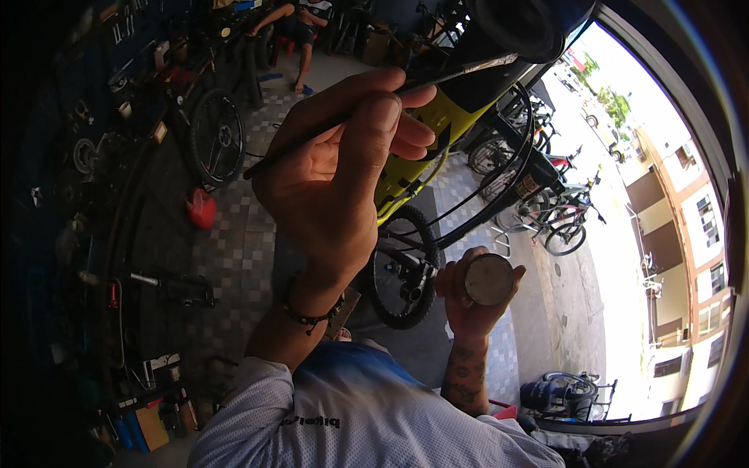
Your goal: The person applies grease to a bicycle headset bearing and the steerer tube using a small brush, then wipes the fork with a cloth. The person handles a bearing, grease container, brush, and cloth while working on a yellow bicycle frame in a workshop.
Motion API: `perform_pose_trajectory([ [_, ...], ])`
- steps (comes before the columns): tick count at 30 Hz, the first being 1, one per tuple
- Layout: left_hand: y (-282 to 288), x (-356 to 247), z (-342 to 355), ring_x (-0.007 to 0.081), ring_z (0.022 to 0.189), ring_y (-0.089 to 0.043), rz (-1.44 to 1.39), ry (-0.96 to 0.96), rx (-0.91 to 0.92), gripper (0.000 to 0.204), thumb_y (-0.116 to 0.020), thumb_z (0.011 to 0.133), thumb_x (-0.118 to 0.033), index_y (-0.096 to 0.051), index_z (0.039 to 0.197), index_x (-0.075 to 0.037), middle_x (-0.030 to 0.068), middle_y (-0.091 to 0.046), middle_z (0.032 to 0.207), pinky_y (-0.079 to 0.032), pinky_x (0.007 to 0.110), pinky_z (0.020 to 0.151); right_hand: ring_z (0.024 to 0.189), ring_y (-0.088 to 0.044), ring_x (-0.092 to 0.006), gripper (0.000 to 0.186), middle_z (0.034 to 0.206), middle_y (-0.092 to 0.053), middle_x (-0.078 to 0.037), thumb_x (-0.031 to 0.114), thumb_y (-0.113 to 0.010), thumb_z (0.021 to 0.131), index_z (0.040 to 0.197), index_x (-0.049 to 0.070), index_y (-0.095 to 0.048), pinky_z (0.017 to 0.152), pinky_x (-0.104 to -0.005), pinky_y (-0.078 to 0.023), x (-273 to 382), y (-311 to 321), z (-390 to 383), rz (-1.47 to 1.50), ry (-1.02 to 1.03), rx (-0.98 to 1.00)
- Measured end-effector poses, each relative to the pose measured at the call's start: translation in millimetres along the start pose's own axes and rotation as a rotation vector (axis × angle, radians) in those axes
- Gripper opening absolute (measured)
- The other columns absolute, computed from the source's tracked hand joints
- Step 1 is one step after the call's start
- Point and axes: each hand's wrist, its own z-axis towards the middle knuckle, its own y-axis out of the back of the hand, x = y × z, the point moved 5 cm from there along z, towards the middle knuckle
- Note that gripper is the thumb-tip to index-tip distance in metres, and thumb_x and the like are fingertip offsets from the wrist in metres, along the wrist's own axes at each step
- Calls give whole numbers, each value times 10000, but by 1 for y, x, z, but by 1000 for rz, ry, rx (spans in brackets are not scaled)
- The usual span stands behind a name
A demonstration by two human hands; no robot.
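My left hand [343,156] is raised in the middle, pinching a thin dark brush [460,73] between thumb and fingers. The handle slants down past the palm, and the brush's far end reaches the black front part of a yellow and black bike frame [449,129]. Whether its tip touches the frame, I cannot tell. Lower and to the right, my right hand [466,308] grips a small round tub [489,279] with its pale, greyish round face turned up. The bike's knobby wheel [402,269] is between my two hands, below the frame.
A loose wheel [217,138] leans by the cluttered workbench at left, near a red rounded object [200,208] on the tiled floor. A person [300,31] sits at the back. Several parked bikes [538,203] stand outside the wide opening on the right.
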Motion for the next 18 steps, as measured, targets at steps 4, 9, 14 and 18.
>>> perform_pose_trajectory([
  [4,2,2,2,226,721,-726,-44,13,-28,295,-559,1041,-106,-634,1255,82,270,-745,1072,-607,316,619,563,-530,-217,850,806,-620,-106,795,-230,997,1108,33,-589,537,-343,-416,-1,-1,0,24,-4,4],
  [9,2,1,5,227,720,-728,14,-23,-64,281,-588,1023,-103,-650,1228,79,267,-749,1060,-612,321,618,558,-524,-214,850,801,-619,-104,800,-230,993,1101,36,-586,537,-340,-415,0,-3,-1,15,3,21],
  [14,-1,-6,3,231,719,-727,68,-96,-86,276,-624,1001,-106,-661,1206,75,259,-754,1045,-616,328,609,552,-522,-214,851,798,-621,-104,803,-227,991,1093,37,-583,539,-339,-419,1,-4,-2,-6,6,5],
  [18,-3,-7,3,236,720,-728,70,-95,-57,270,-632,994,-94,-661,1203,75,260,-754,1032,-620,332,617,552,-524,-214,852,796,-618,-104,805,-228,990,1092,37,-582,539,-340,-422,1,-5,-3,-16,8,16],
])
